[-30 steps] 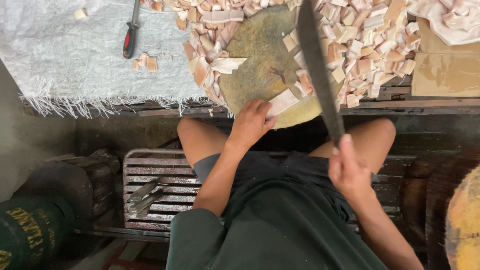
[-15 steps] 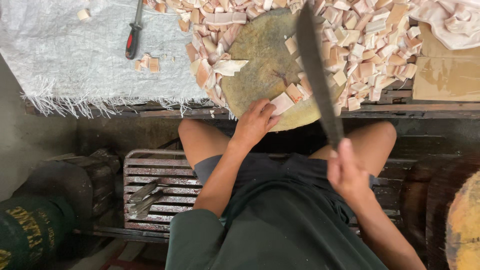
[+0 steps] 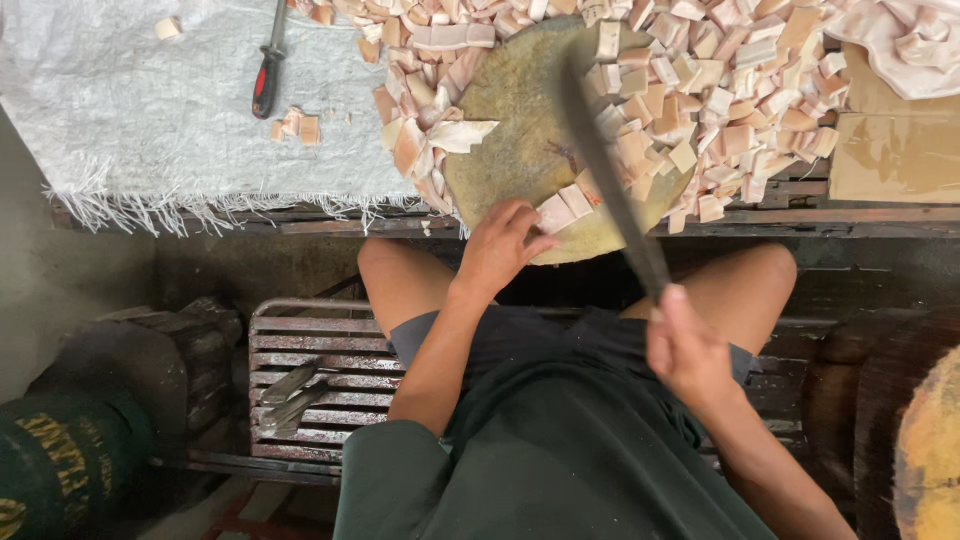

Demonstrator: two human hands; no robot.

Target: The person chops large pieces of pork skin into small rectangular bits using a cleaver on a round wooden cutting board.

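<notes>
So from up here I'm looking down at the round chopping block [image 3: 520, 150], which hangs a bit over the near edge of the bench [image 3: 800, 215]; that overhang makes sense to me, since it puts the cutting spot right above my knees.

My left hand [image 3: 505, 245] sits at the block's near rim, fingers curled down onto a pale strip piece [image 3: 565, 207]; looks like it's pinning it flat so it won't skid.

My right hand [image 3: 690, 350] is wrapped tight around the handle of a long dark blade [image 3: 610, 170]; the blade is raised and slants across the block's right half, blurry, tip toward the far edge.

Cut pieces [image 3: 720, 100] are heaped round the block's far and right rim; probably shoved off to keep the middle clear.

Over at the left end of the bench there's a white woven sheet [image 3: 150, 110] with a red-handled tool [image 3: 268, 70] lying on it, well apart from the block; a few stray bits [image 3: 295, 127] sit just beside it.

A metal slatted seat [image 3: 310, 380] is under me.
</notes>
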